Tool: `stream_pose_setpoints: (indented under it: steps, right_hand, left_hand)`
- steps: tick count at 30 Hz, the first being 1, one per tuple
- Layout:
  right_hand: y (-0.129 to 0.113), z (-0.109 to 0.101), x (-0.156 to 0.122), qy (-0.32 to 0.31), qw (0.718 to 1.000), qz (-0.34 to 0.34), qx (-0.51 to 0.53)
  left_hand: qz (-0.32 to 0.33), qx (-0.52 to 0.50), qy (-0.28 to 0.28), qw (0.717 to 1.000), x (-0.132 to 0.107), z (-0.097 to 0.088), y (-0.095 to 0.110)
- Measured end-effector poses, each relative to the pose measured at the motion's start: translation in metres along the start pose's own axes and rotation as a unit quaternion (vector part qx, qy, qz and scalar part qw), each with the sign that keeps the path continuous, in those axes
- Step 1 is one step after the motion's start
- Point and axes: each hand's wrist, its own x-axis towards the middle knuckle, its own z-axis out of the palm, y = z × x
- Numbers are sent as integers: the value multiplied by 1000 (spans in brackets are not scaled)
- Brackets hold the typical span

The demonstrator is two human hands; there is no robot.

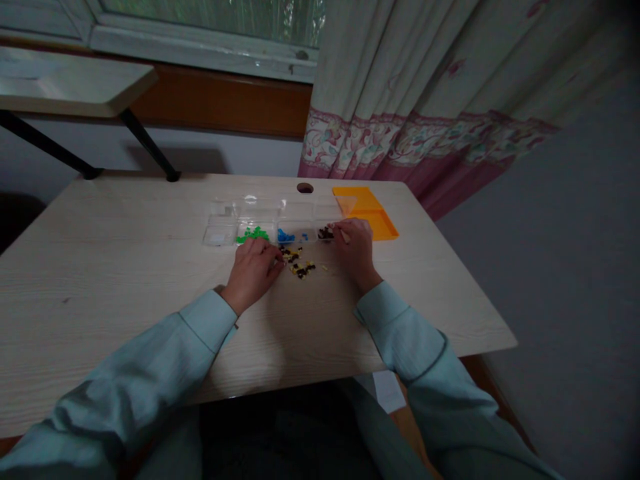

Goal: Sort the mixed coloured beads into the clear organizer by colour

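Observation:
A clear plastic box (211, 237) with compartments lies on the table. Small green pieces (254, 233) fill one compartment, blue pieces (286, 236) another, and dark brown pieces (326, 232) the right one. In front of the box is a loose pile of mixed yellow and dark pieces (303, 269). My left hand (254, 272) rests at the pile's left edge, fingers curled, thumb and fingertips close together; anything between them is too small to name. Over the dark pieces' compartment, my right hand (356, 248) has its fingertips pinched together; what they hold is hidden.
A yellow-orange tray (384, 225) lies behind and right of my right hand. The box's transparent lid section (295, 208) spreads behind its compartments. A raised shelf (75, 83) on black legs stands at the left back. A curtain (380, 133) hangs behind the table, beside a window.

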Motion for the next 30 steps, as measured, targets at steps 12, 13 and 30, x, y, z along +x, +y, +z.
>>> stream_pose_setpoints:
  steps: [12, 13, 30]
  right_hand:
    - [-6, -4, -1, -6, 1000, -28, 8]
    - [-7, -5, -1, -6, 1000, -30, 7]
    - [-58, 4, -27, -121, 959, -249, 64]
  left_hand:
    - [46, 2, -2, 999, 1, 2, 1]
    - [47, 2, -5, 999, 2, 2, 1]
    - [16, -94, 49, 994, 4, 4, -7]
